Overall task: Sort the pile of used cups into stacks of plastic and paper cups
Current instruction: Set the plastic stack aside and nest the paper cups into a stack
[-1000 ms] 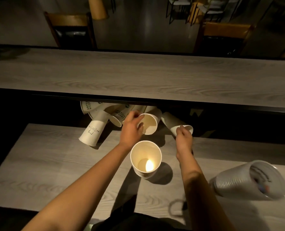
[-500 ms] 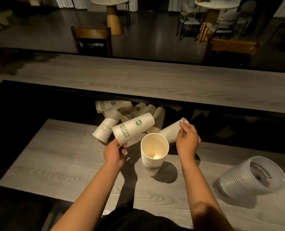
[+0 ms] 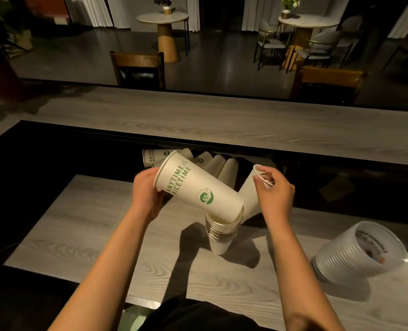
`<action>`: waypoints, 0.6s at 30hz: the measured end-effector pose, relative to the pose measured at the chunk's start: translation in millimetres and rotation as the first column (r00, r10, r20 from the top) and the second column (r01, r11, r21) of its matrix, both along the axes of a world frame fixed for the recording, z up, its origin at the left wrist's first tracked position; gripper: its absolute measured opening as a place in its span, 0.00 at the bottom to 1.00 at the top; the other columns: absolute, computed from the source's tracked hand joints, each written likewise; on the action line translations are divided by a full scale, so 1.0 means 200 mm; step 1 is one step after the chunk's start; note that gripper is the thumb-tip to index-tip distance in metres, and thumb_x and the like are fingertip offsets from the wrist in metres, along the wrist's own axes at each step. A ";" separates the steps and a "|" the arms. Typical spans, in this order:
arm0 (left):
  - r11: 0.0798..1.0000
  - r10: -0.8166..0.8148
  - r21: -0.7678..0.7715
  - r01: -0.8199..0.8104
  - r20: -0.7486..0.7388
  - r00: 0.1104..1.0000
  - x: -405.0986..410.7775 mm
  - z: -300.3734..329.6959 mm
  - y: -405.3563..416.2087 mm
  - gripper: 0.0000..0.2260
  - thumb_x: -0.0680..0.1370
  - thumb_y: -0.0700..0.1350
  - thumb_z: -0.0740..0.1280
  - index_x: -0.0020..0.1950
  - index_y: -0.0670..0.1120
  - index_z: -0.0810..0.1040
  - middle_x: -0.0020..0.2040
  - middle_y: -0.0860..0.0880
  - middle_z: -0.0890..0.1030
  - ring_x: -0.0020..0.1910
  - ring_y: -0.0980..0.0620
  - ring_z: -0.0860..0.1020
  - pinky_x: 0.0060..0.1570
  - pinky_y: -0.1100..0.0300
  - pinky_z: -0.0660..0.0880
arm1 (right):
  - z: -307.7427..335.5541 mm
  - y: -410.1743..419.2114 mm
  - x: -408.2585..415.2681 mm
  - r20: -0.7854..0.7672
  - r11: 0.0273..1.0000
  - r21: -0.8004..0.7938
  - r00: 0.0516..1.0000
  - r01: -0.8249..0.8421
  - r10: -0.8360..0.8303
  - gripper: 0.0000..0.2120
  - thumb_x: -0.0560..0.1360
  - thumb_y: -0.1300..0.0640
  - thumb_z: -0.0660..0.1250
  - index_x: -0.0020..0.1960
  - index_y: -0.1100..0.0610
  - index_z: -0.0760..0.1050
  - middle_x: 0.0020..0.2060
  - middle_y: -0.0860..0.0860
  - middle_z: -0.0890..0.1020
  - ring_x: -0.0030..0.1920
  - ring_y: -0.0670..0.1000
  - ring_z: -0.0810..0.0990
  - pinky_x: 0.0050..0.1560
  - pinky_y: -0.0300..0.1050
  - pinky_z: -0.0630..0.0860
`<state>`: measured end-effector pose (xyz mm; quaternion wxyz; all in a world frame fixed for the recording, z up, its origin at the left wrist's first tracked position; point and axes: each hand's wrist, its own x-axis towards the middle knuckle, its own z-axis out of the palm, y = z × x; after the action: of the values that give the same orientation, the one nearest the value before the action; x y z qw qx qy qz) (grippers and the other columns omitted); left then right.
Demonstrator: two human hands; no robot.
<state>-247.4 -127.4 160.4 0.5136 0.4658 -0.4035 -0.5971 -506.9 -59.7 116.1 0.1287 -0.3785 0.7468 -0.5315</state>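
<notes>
My left hand (image 3: 148, 194) grips the rim of a white paper cup with green print (image 3: 195, 187), tilted so its base enters the top of the upright paper cup stack (image 3: 222, 232) on the lower table. My right hand (image 3: 274, 194) pinches the rim of a plain paper cup (image 3: 250, 194), held slanted just right of the stack. Several more paper cups (image 3: 217, 163) lie on their sides in a pile behind. A stack of clear plastic cups (image 3: 358, 254) stands leaning at the right.
The lower wooden table (image 3: 79, 235) carries everything; a higher wooden counter (image 3: 222, 120) runs across behind it, with a dark gap between. Chairs and round tables stand on the floor beyond.
My left hand lifted the printed cup from beside the pile and brought its base into the paper stack. My right hand raised the plain cup off the table.
</notes>
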 end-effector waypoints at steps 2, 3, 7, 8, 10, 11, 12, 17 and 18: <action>0.993 -0.018 -0.113 0.029 0.096 0.995 0.02 0.10 -0.01 0.10 0.66 0.38 0.65 0.29 0.49 0.83 0.28 0.50 0.80 0.29 0.55 0.79 0.27 0.63 0.74 | 0.03 0.00 0.00 -0.027 1.000 -0.015 1.000 -0.009 0.009 0.11 0.76 0.54 0.74 0.57 0.43 0.82 0.51 0.44 0.84 0.61 0.55 0.76 0.55 0.50 0.78; 0.986 -0.028 -0.162 0.048 0.122 0.992 0.02 0.14 -0.02 0.10 0.67 0.38 0.66 0.31 0.48 0.85 0.31 0.50 0.81 0.32 0.53 0.79 0.29 0.62 0.74 | 0.04 0.01 0.00 -0.039 1.000 -0.019 0.999 -0.008 0.007 0.11 0.76 0.53 0.74 0.57 0.43 0.83 0.50 0.43 0.83 0.60 0.54 0.76 0.55 0.50 0.78; 0.945 -0.074 -0.297 0.134 0.202 0.976 -0.02 0.26 0.01 0.11 0.69 0.37 0.66 0.36 0.49 0.86 0.35 0.50 0.82 0.34 0.55 0.77 0.30 0.63 0.71 | 0.11 0.01 0.01 -0.122 0.998 -0.057 0.992 -0.016 0.009 0.10 0.75 0.53 0.75 0.56 0.43 0.83 0.46 0.36 0.78 0.59 0.51 0.74 0.52 0.48 0.76; 0.929 -0.081 -0.335 0.156 0.228 0.970 -0.04 0.27 0.02 0.11 0.70 0.36 0.66 0.38 0.49 0.86 0.35 0.51 0.81 0.35 0.55 0.76 0.31 0.64 0.72 | 0.13 0.01 0.01 -0.142 0.997 -0.071 0.990 -0.021 0.011 0.10 0.75 0.53 0.75 0.56 0.44 0.83 0.46 0.37 0.79 0.58 0.51 0.74 0.52 0.47 0.76; 0.904 -0.069 -0.384 0.188 0.304 0.950 -0.09 0.28 0.04 0.11 0.74 0.34 0.66 0.44 0.49 0.83 0.35 0.54 0.80 0.35 0.56 0.75 0.33 0.63 0.72 | 0.17 0.02 0.01 -0.161 0.996 -0.089 0.987 -0.025 0.010 0.11 0.75 0.53 0.75 0.57 0.44 0.83 0.49 0.39 0.81 0.58 0.50 0.75 0.51 0.43 0.74; 0.898 -0.055 -0.390 0.201 0.355 0.933 -0.12 0.27 0.04 0.12 0.76 0.34 0.65 0.47 0.50 0.82 0.34 0.54 0.79 0.34 0.57 0.74 0.33 0.63 0.72 | 0.20 0.02 0.01 -0.170 0.994 -0.102 0.985 -0.029 0.012 0.11 0.75 0.53 0.75 0.57 0.44 0.83 0.49 0.39 0.81 0.57 0.48 0.75 0.51 0.43 0.74; 0.897 -0.049 -0.386 0.217 0.400 0.915 -0.14 0.25 0.05 0.12 0.77 0.35 0.65 0.49 0.51 0.82 0.33 0.53 0.79 0.33 0.57 0.74 0.33 0.64 0.72 | 0.23 0.03 0.01 -0.183 0.992 -0.119 0.983 -0.040 0.018 0.11 0.75 0.53 0.74 0.57 0.45 0.83 0.48 0.37 0.79 0.56 0.47 0.76 0.52 0.43 0.75; 0.906 -0.094 -0.323 0.275 0.478 0.873 -0.23 0.10 0.08 0.09 0.75 0.37 0.68 0.46 0.51 0.82 0.37 0.41 0.79 0.31 0.58 0.73 0.32 0.69 0.72 | 0.37 0.08 0.02 -0.344 0.963 -0.238 0.938 -0.124 0.036 0.10 0.75 0.58 0.74 0.56 0.52 0.84 0.46 0.37 0.78 0.50 0.45 0.80 0.50 0.44 0.79; 0.903 -0.102 -0.318 0.288 0.492 0.864 -0.24 0.07 0.08 0.09 0.74 0.38 0.68 0.46 0.52 0.82 0.35 0.43 0.79 0.31 0.59 0.73 0.32 0.68 0.72 | 0.40 0.09 0.03 -0.369 0.958 -0.257 0.929 -0.130 0.027 0.09 0.75 0.59 0.74 0.56 0.53 0.84 0.47 0.39 0.79 0.50 0.47 0.80 0.50 0.45 0.79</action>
<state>-295.0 -110.7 173.6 0.4181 0.4418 -0.6685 -0.4279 -501.8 -41.4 195.5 -0.0439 -0.5138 0.6600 -0.5463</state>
